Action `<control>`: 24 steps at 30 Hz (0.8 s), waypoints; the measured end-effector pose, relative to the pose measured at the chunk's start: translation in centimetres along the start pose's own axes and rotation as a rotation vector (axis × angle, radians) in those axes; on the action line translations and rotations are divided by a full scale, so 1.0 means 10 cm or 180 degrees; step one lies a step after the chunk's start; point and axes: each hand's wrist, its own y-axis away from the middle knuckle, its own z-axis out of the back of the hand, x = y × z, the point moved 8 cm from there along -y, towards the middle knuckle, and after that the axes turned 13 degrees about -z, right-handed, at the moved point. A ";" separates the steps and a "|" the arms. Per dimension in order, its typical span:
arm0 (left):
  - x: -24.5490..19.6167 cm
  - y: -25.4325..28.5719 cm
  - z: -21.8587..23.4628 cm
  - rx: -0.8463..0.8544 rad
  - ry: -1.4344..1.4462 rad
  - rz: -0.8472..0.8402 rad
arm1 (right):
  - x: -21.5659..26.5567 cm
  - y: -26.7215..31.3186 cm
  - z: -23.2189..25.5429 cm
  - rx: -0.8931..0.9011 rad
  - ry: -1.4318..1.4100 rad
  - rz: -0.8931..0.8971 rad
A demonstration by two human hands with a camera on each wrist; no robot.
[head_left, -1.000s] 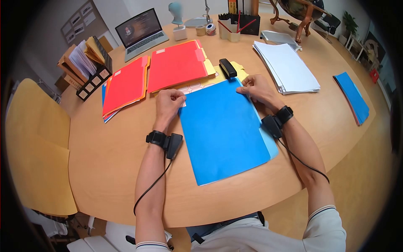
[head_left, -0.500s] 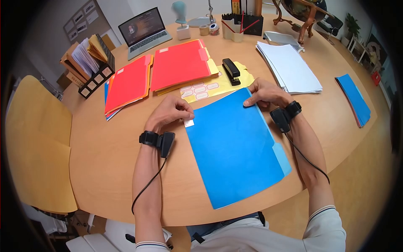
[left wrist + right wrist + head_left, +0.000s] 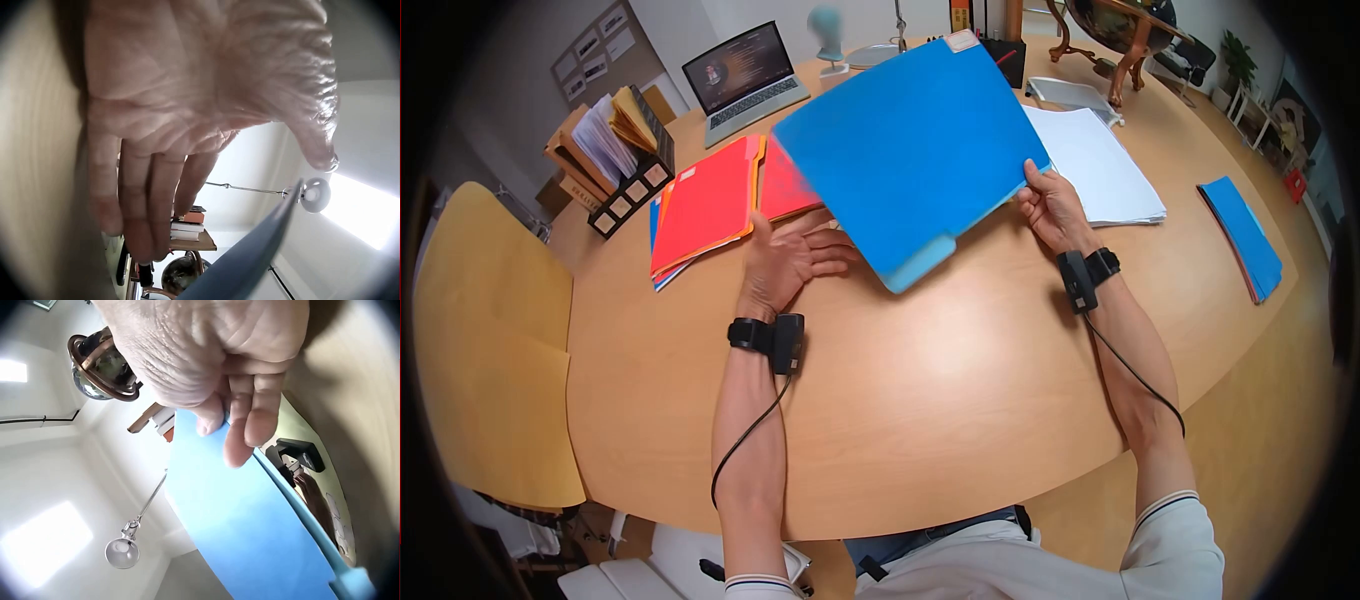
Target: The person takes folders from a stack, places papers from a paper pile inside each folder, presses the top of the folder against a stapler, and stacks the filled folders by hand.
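Observation:
A blue file folder (image 3: 920,150) is raised off the table and tilted, a small white label (image 3: 962,40) on its far corner and a light-blue tab (image 3: 918,265) along its near edge. My right hand (image 3: 1055,210) pinches the folder's right edge between thumb and fingers, which the right wrist view also shows. Beside the folder's lower left edge is my left hand (image 3: 785,262), palm turned inward and fingers extended, holding nothing. A black stapler (image 3: 301,455) lies on a yellow sheet (image 3: 312,428), both hidden behind the folder in the head view.
Red folders (image 3: 705,205) lie to the left; another red stack (image 3: 785,190) is partly covered by the blue folder. White paper (image 3: 1105,165) lies to the right, and more blue folders (image 3: 1240,235) near the table's right edge. A laptop (image 3: 740,80) and file rack (image 3: 632,190) stand behind.
The blue folder has been lifted from near the table and swung round, its label moving from the left corner to the far top. My left hand has let go and straightened its fingers.

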 end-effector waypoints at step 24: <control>-0.32 -0.02 0.95 -0.1527 -0.0399 -0.1104 | -0.02 0.15 -0.26 0.0123 0.0371 -0.0114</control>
